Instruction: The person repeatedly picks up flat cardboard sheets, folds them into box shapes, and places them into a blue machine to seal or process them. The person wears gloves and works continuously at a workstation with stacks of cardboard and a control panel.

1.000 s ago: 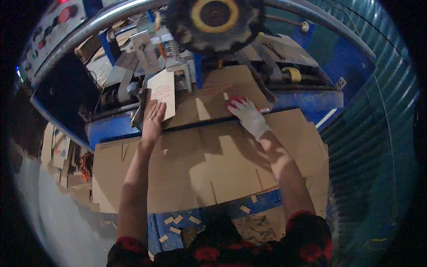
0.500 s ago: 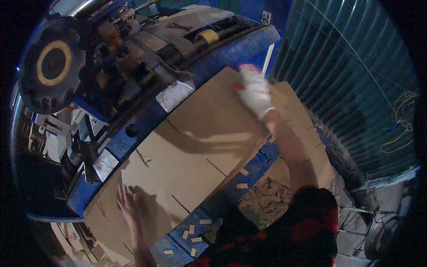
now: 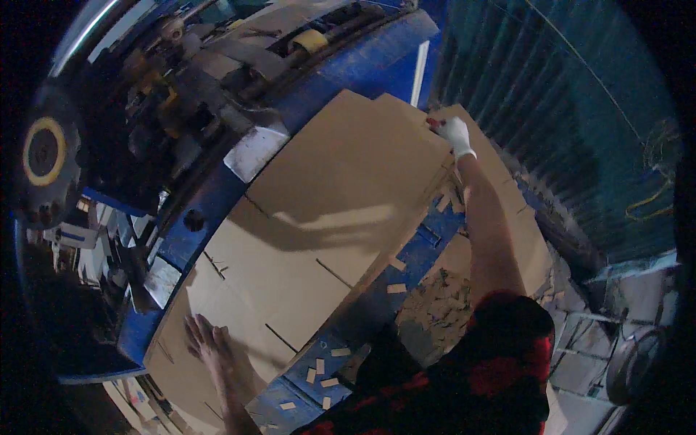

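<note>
A stack of slotted brown cardboard sheets [image 3: 312, 174] lies slantwise on a blue machine table. My bare left hand [image 3: 209, 342] rests flat on the near left part of the top sheet, its fingers spread. My right hand [image 3: 453, 134], in a white glove with red fingertips, is at the far right end, its fingers closed on the edge of a cardboard sheet [image 3: 402, 116] whose corner sticks out past the top one. How far the fingers reach around that edge is hidden.
A dark wheel with a yellow ring [image 3: 45, 151] and the machine's blue frame [image 3: 348, 65] border the stack's far left side. More cardboard [image 3: 515, 217] lies at the right, beside a corrugated wall [image 3: 551, 130]. Small offcuts [image 3: 330, 382] and a scrap heap [image 3: 435, 312] lie nearer me.
My right hand has moved right and closed on a sheet edge. A second sheet corner now shows beyond the top sheet. The left hand stays on the cardboard; the view has shifted slightly.
</note>
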Motion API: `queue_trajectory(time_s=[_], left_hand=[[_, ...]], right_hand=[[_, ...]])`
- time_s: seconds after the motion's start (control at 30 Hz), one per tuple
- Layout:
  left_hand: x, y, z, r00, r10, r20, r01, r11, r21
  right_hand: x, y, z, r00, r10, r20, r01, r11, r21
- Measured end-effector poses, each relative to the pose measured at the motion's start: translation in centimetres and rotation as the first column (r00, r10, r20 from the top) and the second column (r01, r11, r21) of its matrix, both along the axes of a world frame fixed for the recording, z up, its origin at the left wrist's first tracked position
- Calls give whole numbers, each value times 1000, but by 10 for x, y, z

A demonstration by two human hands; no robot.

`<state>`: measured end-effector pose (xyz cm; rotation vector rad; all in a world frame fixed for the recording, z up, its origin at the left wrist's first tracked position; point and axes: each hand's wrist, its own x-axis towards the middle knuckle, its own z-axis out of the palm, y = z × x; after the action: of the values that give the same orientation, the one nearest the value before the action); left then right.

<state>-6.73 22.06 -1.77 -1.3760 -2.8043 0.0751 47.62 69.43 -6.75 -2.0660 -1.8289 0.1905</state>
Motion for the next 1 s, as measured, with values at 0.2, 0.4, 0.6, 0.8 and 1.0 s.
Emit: queue_trajectory(time_s=[0.2, 0.4, 0.6, 0.8, 1.0], left_hand=[[-1, 1, -1, 1000, -1, 23, 0, 1000, 15], [-6, -1, -7, 1000, -15, -15, 15, 999, 40], [-6, 3, 1, 996, -43, 79, 40, 999, 33], [0, 6, 7, 993, -61, 103, 54, 997, 63], [-16, 4, -3, 997, -43, 63, 42, 999, 18]], right_hand=[[30, -43, 52, 996, -79, 44, 83, 991, -104], [33, -86, 23, 600, 337, -725, -374, 920, 119], [32, -85, 31, 659, 268, -703, -408, 912, -35], [51, -81, 40, 759, 153, -633, -210, 978, -16], [59, -102, 37, 334, 48, -942, -127, 992, 5]])
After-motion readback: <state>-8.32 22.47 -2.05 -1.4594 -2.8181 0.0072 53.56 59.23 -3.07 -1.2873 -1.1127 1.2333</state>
